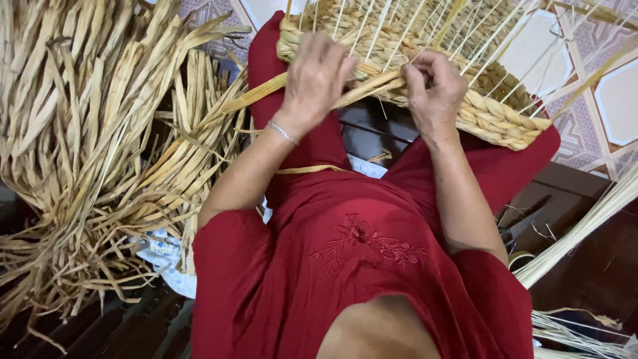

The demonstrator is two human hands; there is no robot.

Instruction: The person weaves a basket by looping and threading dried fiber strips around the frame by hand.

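A half-woven basket of thick tan braided fibre rests on my knees, with thin pale upright stakes fanning up from its rim. My left hand presses on the near edge of the braid and grips a long flat tan strand that trails off to the left. My right hand pinches the same strand where it meets the weave, fingers curled tight. A thin bracelet sits on my left wrist. I wear red clothing with embroidery on the chest.
A big heap of dried flat fibre strands fills the left side. A bundle of thin pale reeds lies at the right on a dark wooden surface. Patterned floor tiles show at the top right.
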